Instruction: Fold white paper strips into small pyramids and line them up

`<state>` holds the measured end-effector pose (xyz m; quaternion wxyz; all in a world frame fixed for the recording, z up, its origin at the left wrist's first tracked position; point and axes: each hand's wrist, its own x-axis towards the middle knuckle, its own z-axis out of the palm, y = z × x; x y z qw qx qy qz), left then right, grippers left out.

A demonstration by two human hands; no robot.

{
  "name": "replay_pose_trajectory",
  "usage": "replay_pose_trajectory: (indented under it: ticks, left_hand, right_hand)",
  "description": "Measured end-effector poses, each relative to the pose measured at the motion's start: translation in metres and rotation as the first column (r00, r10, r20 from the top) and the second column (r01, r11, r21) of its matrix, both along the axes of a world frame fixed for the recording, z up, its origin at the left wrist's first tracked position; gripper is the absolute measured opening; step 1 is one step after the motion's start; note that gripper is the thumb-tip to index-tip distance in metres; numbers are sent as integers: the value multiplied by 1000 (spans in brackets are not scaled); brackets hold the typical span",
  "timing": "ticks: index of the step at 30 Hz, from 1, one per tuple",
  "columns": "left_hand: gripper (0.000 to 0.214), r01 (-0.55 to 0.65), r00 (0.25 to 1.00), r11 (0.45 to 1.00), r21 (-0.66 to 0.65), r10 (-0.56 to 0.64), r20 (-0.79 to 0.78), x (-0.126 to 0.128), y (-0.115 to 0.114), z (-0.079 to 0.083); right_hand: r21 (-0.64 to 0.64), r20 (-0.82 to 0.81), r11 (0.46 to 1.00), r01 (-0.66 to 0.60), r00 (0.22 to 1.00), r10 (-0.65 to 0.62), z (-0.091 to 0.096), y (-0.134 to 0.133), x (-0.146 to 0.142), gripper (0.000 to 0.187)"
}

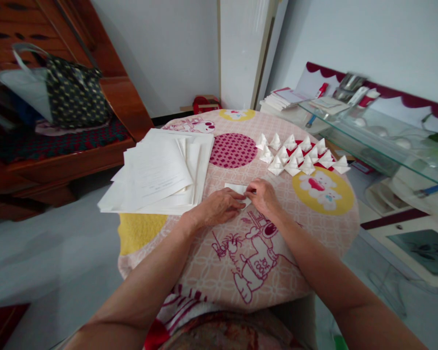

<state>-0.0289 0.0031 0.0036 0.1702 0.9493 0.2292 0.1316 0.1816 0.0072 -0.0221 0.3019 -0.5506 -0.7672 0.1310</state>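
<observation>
A small piece of white paper (233, 186) lies on the cloth-covered round table, partly hidden under my fingers. My left hand (222, 205) rests over its left part, fingers curled and pressing on it. From the other side my right hand (264, 197) pinches the paper, and the fingertips of both hands nearly meet there. Beyond my right hand stand several folded white paper shapes (297, 158) with pointed tops, set out in rows. To the left of my hands is a spread stack of larger white sheets (156, 170), the top one with faint print.
The patterned tablecloth (219, 272) covers the table. At the right, a glass shelf (372, 131) holds small items, with a pile of papers (282, 98) near it. A wooden bench (124, 104) with a dotted bag (76, 92) stands at the left.
</observation>
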Motion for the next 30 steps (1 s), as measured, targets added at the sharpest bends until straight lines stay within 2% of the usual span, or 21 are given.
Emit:
replay_pose_trajectory:
  ticks: [4,8,11,19,30]
  left_hand:
    - [24,-20,1000,1000,-17,20,-22,0,0,0]
    - [25,-23,999,1000,-6,23,-37,-1,1,-2]
    - [25,-22,999,1000,10,22,-47,-1,1,-1]
    - [24,-34,997,999,0,34,-75,1,-2,4]
    - [20,-57,996,998,-23,55,-70,3,-3,5]
  right_hand:
    - [24,-86,1000,10,996,-8,2,0,6,16]
    - [82,-169,996,32,985,-17,2,-3,16,22]
    - [35,-147,999,32,989,-26,-1,-7,18,25]
    - [-77,-72,997,3,997,-8,-7,-9,12,45]
    - [-77,-88,996,49,995,-55,-7,-5,29,47]
